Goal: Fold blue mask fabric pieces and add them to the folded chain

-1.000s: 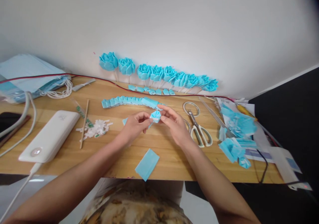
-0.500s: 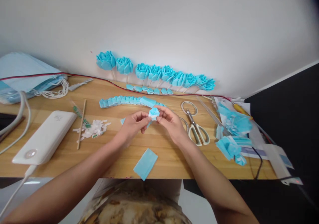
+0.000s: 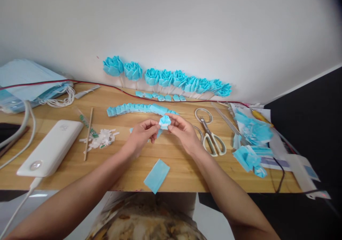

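A small folded blue-and-white petal piece is pinched between my two hands above the middle of the table. My left hand grips its left edge with thumb and fingers. On the other side, my right hand holds its right edge, thumb in front and fingers behind. Just behind the hands runs a curved row of folded blue pieces. Nearer my body lies a flat blue rectangle of mask fabric. Part of another blue scrap shows beneath my hands, mostly hidden.
Blue fabric roses on sticks lean along the wall. Scissors and a tape roll lie right of my hands, before crumpled blue scraps. A white power bank, a wooden stick and face masks are left.
My hands keep almost the same pose around the folded petal piece. The view has shifted very slightly; nothing on the table has visibly moved.
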Tool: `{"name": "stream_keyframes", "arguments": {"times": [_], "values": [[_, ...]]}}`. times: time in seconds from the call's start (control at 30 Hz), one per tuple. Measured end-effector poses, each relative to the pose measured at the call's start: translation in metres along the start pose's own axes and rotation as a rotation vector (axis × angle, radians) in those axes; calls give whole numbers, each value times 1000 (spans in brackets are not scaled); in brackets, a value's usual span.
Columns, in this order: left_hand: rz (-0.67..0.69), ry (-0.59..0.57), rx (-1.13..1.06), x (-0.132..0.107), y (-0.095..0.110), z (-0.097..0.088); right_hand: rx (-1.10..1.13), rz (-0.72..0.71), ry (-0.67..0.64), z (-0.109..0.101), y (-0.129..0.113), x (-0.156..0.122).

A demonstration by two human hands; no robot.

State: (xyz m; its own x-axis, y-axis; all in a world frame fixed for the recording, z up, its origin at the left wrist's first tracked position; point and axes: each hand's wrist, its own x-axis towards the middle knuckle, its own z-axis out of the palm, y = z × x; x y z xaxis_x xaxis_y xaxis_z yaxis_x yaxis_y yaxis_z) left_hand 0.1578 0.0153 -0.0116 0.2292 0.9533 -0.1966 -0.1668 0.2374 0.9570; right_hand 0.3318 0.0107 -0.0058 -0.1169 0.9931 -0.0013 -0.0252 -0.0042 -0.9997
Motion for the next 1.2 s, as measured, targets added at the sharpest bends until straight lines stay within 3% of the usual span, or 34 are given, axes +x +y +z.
{"name": "stream_keyframes", "arguments": {"times": [0.2, 0.63, 0.8, 0.9, 1.0, 1.1, 1.2], "values": [[9, 42, 6, -1, 2, -1, 66, 24, -49, -1, 1, 0], [-17, -42, 61, -1, 0, 0, -3, 9, -1, -3, 6, 2], [6, -16, 56, -1, 0, 1, -16, 11, -15, -2, 5, 2], [5, 45, 42, -1, 2, 1, -78, -76, 100, 0, 0, 0], [5, 99, 36, -1, 3, 1, -351, -267, 232, 2, -5, -5], [18, 93, 38, -1, 2, 1, -606, -434, 178, 5, -7, -10], [44, 78, 35, -1, 2, 2, -637, -442, 169, 4, -5, -9]]}}
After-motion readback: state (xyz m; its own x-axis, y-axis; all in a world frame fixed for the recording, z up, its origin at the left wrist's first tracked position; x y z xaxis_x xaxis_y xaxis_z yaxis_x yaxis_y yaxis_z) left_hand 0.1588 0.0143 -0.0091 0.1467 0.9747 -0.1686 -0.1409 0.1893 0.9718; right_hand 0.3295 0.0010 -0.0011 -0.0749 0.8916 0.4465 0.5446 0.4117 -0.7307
